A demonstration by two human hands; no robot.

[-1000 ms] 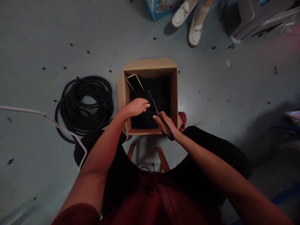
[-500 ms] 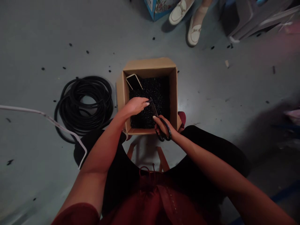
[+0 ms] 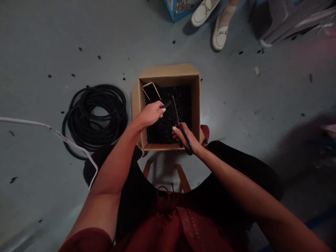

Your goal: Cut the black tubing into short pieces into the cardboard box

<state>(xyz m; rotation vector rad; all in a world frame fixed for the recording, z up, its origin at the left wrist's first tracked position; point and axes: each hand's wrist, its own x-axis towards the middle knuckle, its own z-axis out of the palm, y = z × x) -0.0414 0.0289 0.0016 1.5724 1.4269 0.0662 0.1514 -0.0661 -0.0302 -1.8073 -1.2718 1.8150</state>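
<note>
My left hand point(image 3: 150, 114) hangs over a cardboard box point(image 3: 168, 71) and pinches a short black cable end point(image 3: 166, 104) between its fingers. My right hand point(image 3: 185, 135) grips black-handled scissors point(image 3: 186, 140) at the box's near edge, with the blades point(image 3: 175, 110) pointing up over the box. The box is filled with small black cable pieces point(image 3: 168, 119). A smartphone point(image 3: 151, 91) with a pale rim leans in the far left corner of the box. The blades stand apart from the cable end in my left hand.
A coil of black cable point(image 3: 94, 117) lies on the grey floor point(image 3: 236, 87) left of the box, and a white cable point(image 3: 52, 131) crosses there. Small black bits are scattered about. Another person's white shoes point(image 3: 210, 24) and a blue printed box point(image 3: 178, 8) stand ahead.
The scissors have swung more upright and moved right, away from my left hand. My left hand has risen slightly, and the black cable end now shows beyond its fingers.
</note>
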